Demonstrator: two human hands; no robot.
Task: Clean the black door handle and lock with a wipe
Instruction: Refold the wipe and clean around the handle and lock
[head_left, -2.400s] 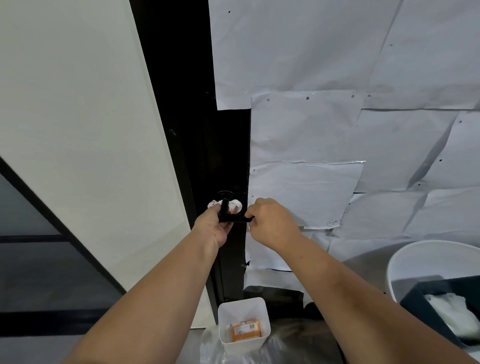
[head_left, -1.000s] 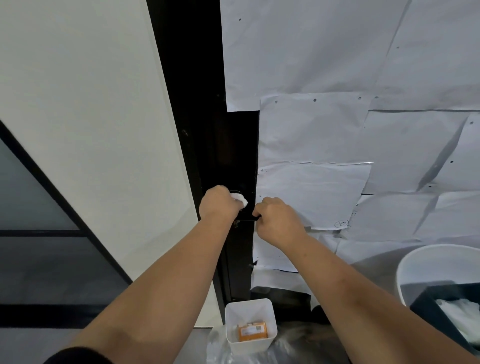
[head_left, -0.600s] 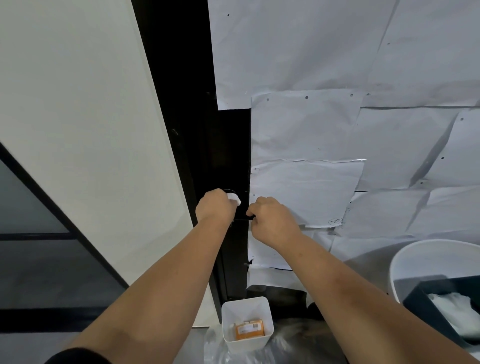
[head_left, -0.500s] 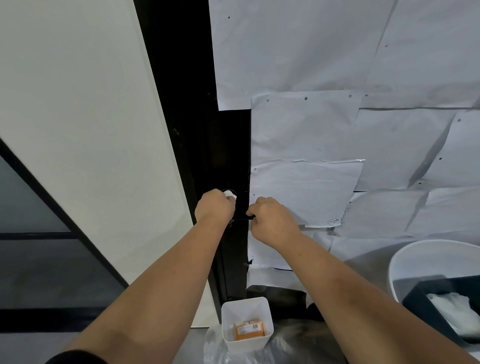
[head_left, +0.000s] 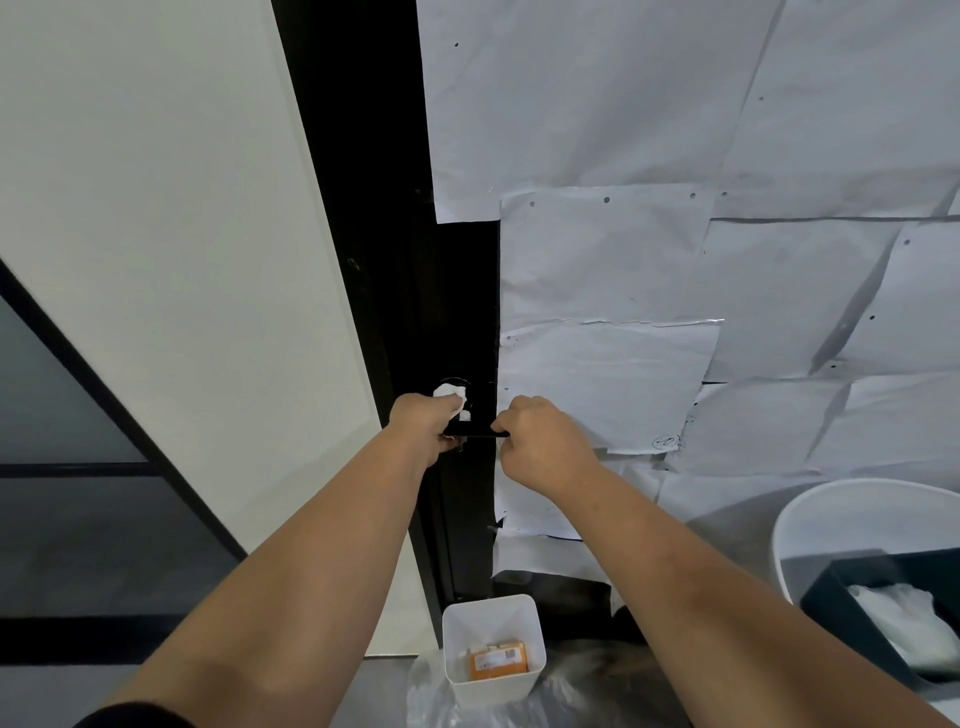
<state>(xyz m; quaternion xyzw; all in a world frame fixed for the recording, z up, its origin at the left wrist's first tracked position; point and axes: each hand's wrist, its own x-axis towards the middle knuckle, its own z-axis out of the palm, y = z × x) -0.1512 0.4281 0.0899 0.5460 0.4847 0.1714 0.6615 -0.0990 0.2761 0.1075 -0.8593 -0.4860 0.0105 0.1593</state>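
A black lever handle (head_left: 470, 431) juts out level from the black door frame (head_left: 457, 291), with a round lock plate (head_left: 456, 383) just above its root. My left hand (head_left: 423, 422) is closed around a crumpled white wipe (head_left: 451, 393) and presses it against the lock plate and the handle's root. My right hand (head_left: 540, 441) grips the free right end of the handle. The lock below the handle is hidden by my left hand.
White paper sheets (head_left: 649, 260) cover the door to the right. On the floor stands a small white bin (head_left: 493, 649) holding an orange packet (head_left: 500, 661). At the right, a large white bucket (head_left: 810, 514) holds a dark box with white wipes (head_left: 904, 618). White wall panel (head_left: 156, 234) at left.
My left hand has shifted the wipe slightly, so more of the white wipe shows above my fingers at the lock plate. My right hand has stayed on the handle's end.
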